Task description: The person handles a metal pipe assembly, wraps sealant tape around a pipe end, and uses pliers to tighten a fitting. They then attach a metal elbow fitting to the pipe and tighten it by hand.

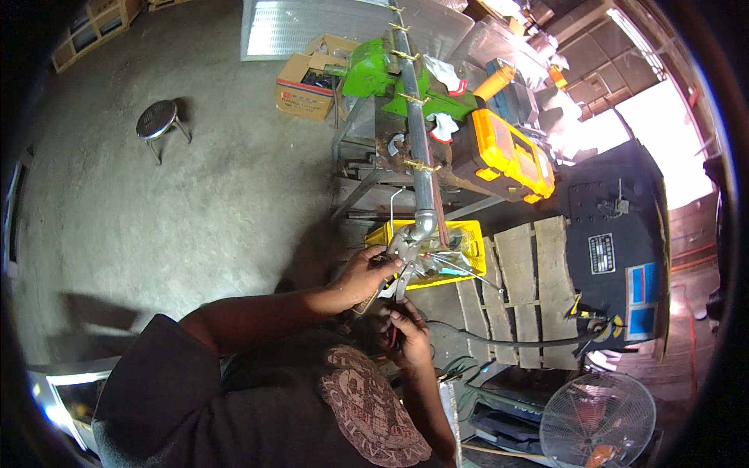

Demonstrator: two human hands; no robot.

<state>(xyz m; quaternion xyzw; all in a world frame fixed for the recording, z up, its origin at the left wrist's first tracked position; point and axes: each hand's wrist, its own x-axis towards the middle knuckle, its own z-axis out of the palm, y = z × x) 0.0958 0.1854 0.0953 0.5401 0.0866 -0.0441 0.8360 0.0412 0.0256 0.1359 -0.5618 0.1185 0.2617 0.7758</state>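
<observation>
A long grey metal pipe (416, 117) runs from the far side toward me and ends in a metal elbow (424, 224). Several brass-coloured fittings (421, 165) sit along it. Metal locking pliers (404, 251) meet the elbow at their jaws. My left hand (368, 274) is closed on the pliers, its thumb lying over the metal body. Below it, my right hand (409, 337) is curled near the lower end of the pliers. Something dark with a bit of red shows in its fingers; its kind is hard to make out.
A green bench vise (368, 69) stands on the workbench beside the pipe, near an orange-and-black toolbox (511, 156). Under the elbow is a yellow crate (477, 248) holding tools. A stool (158, 119) stands left, a fan (598, 421) lower right, and a cardboard box (304, 97) behind.
</observation>
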